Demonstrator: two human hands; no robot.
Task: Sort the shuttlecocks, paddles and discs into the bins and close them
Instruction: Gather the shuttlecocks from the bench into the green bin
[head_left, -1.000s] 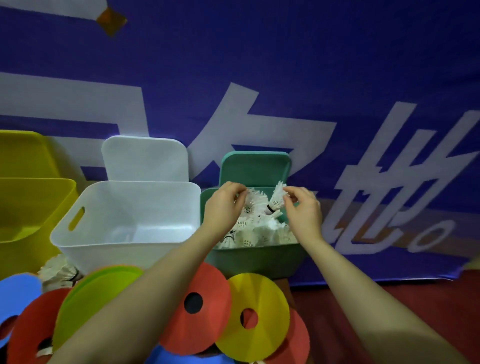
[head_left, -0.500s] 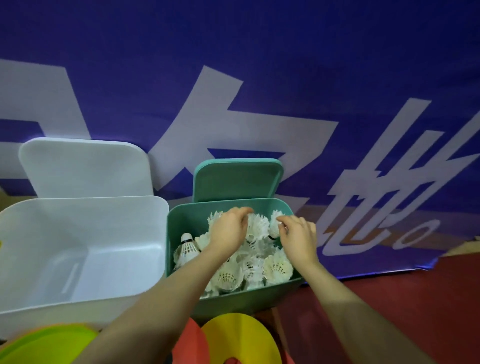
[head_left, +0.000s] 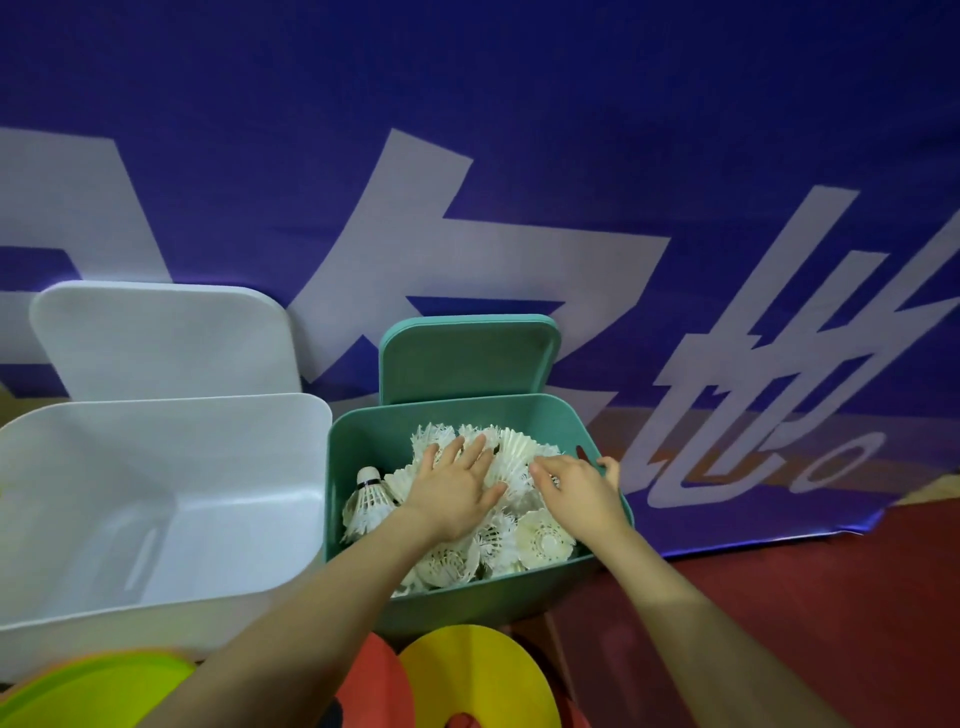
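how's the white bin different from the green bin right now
The white bin looks empty; the green bin is full of shuttlecocks. The white bin is wider. The left hand and right hand rest in the green bin only. Both have lids standing up behind them.

backdrop: blue banner (head_left: 571, 130) with large pale characters is hanging across the upper frame, its lower right edge lying wrinkled | surface: red floor (head_left: 831, 582) is showing at lower right | far left edge: a tan patch is peeking out, unclear
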